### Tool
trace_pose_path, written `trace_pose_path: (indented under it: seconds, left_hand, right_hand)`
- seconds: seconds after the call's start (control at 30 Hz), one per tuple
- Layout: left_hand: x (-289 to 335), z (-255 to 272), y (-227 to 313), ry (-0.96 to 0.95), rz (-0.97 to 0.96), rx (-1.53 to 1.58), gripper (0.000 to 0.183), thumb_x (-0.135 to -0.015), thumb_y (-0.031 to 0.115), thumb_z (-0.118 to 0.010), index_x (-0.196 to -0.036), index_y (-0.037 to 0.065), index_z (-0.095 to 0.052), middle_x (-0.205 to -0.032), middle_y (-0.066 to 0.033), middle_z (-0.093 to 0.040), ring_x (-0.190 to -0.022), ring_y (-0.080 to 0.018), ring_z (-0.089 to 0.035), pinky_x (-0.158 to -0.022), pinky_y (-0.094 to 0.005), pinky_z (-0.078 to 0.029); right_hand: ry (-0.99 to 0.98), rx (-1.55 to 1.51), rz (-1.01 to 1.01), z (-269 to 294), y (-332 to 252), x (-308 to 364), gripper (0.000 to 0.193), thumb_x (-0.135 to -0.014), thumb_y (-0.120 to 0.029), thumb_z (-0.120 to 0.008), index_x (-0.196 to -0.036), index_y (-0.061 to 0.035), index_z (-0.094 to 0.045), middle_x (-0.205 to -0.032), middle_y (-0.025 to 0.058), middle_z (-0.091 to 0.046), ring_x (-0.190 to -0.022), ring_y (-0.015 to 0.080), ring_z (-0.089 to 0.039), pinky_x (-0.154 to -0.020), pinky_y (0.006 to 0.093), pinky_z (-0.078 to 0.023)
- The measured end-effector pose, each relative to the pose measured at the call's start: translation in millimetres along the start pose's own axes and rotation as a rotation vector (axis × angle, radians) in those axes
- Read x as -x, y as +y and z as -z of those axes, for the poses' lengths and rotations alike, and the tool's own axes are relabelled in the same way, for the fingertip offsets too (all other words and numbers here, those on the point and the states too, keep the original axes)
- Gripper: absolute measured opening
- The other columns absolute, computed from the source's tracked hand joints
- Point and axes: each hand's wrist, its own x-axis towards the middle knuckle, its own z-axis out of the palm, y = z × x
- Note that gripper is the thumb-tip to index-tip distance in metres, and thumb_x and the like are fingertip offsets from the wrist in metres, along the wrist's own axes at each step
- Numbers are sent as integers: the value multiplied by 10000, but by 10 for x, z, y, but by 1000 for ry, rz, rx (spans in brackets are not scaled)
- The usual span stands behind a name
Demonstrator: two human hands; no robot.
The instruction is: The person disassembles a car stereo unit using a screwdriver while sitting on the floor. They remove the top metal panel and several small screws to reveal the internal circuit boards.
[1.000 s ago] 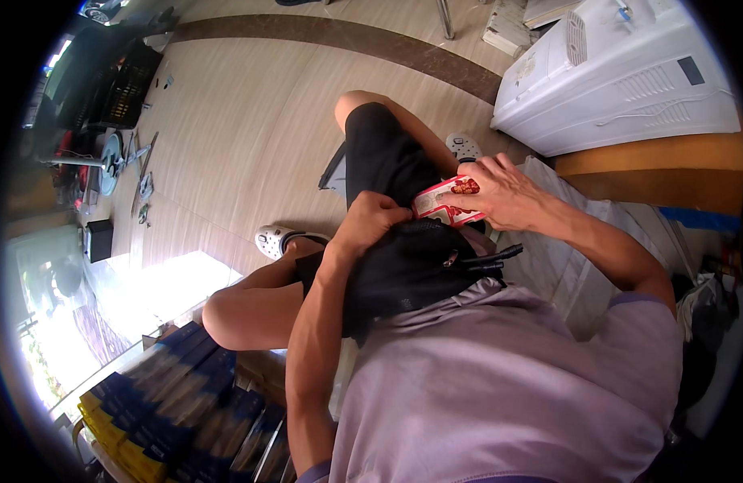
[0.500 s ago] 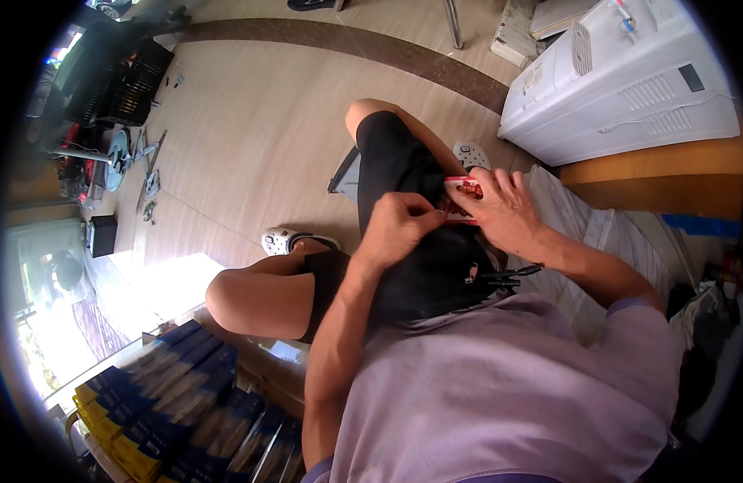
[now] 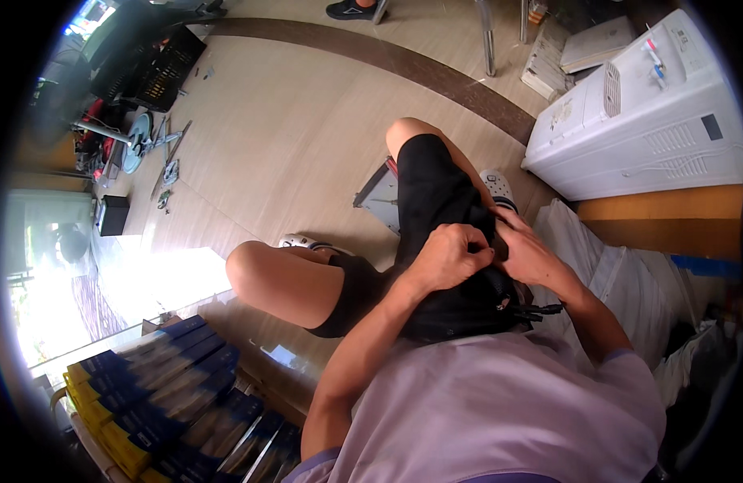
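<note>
My left hand (image 3: 450, 258) is held over the black shorts (image 3: 432, 181) on my lap, its thumb and fingers drawn together in a pinch. Whatever sits in that pinch is hidden or too small to name. Right beside it, my right hand (image 3: 527, 253) is bent over the right thigh, back upward, fingers close together and curled inward. The small red-and-white packet cannot be made out now; the hands may hide it. Black cords (image 3: 542, 311) lie at my waist near the right wrist.
Bundles in blue-and-yellow packaging (image 3: 158, 394) stand at lower left. A white appliance (image 3: 641, 121) lies on its side at right, by white sheeting (image 3: 584, 249). White clogs (image 3: 497, 187) are on my feet. A black crate (image 3: 168, 68) and fan stand (image 3: 138, 143) are at far left.
The view has shifted, so my hands and legs appear lower and further right. The red-and-white packet seen between my hands is out of sight. My right hand's fingers have drawn closer together.
</note>
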Motion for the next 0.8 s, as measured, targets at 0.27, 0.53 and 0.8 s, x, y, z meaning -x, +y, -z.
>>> trace_pose_path:
  seconds: [0.27,0.53,0.8]
  left_hand:
    - [-51,-6,-100,-104,-261,-62,181,-790,175,-695,-822,-2,-709,-816,-182,-676,-768,-330,-670,-698,-403,-525]
    - [21,-36,-123,-189,-222,-39,187,-830,170,-663,-825,-14,-691,-781,-169,-659,-738,-324,-641,-708,-398,-495]
    - [-12,-54,-216,-307,-308,94,197,-909,199,-656,-981,24,-714,-894,-119,-719,-836,-222,-689,-764,-336,-520]
  right_hand:
    - [177,393,-75,-246,-58,15,660,-809,-32,-609,-1409,50,-348,-1219,323,-549,-888,503,-648,-744,517,-554]
    - [158,375,-272,-205,-47,-345,626,-830,-88,-633,-1403,37,-416,-961,282,-666,-842,437,-681,-712,493,-556]
    - [-372,63,-172,744,-168,-368,743,-777,-355,-777,-1393,-38,-509,-1074,238,-702,-981,352,-694,-820,396,-540]
